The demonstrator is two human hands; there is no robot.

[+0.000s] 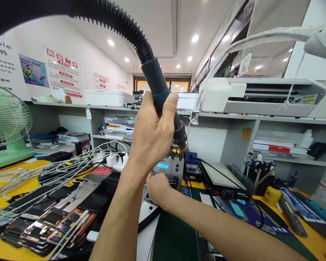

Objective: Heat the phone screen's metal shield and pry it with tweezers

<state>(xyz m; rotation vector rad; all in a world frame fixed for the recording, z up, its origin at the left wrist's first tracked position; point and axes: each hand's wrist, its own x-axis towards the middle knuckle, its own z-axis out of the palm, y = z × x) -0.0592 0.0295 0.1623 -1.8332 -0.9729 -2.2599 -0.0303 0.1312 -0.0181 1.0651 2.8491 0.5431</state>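
Note:
My left hand point(154, 127) is raised in front of me, its fingers wrapped round the dark handle of a hot air gun point(156, 78). The gun's metal nozzle points down and to the right, and a black ribbed hose arches from its top to the upper left. Behind the hands stands a grey hot air station point(167, 167) with a lit blue display reading about 369. My right hand point(159, 190) reaches in low from the right to the station's front. Its fingers are mostly hidden behind my left wrist, so I cannot tell whether they grip anything.
Stacked phone parts point(51, 221) and white cables point(76, 163) crowd the left, beside a green fan point(9, 119). On the right lie a flat heating plate point(222, 177), a tool holder point(258, 174) and a yellow bottle point(272, 195). A green mat point(174, 235) covers the middle.

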